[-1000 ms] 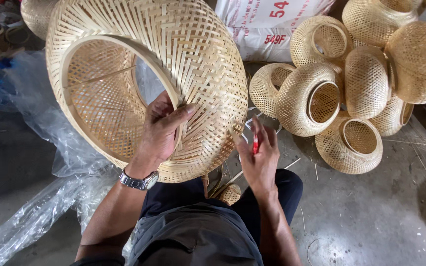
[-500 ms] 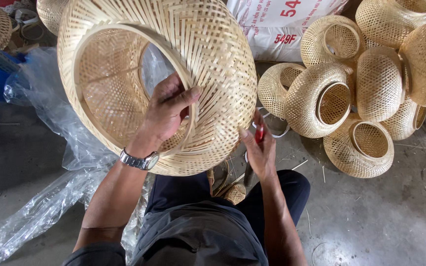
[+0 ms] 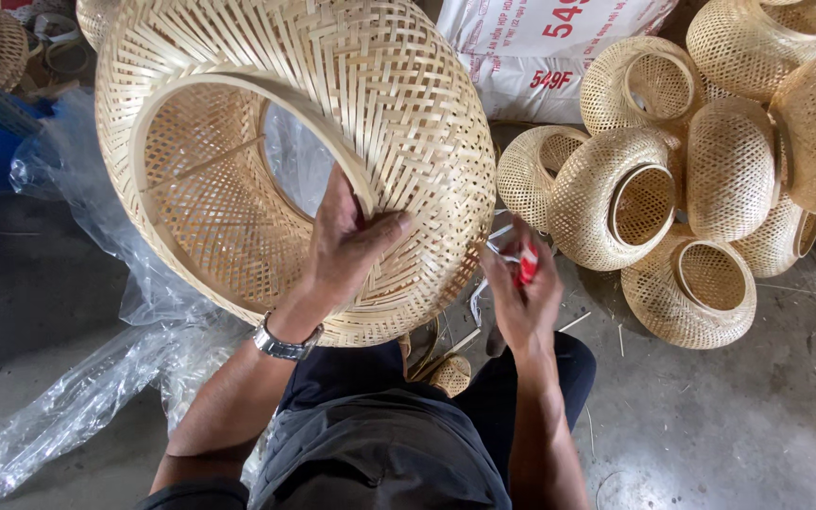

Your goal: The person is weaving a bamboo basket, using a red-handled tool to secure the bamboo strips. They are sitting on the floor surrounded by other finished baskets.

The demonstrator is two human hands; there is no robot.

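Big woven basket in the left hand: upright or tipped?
Tipped. The big woven basket is held up by the left hand at its rim, its round opening turned sideways toward the camera, showing the inside.

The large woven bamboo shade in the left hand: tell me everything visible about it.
The large woven bamboo shade is a pale, dome-shaped shell of flat interlaced strips with a smooth hoop at its opening. It is tilted, opening toward the camera. The left hand clasps its rim, fingers inside and thumb on the outer weave. Clear plastic sheeting lies below.

Grey concrete floor (image 3: 739,425), clear plastic sheeting (image 3: 77,397), white sack (image 3: 540,47)
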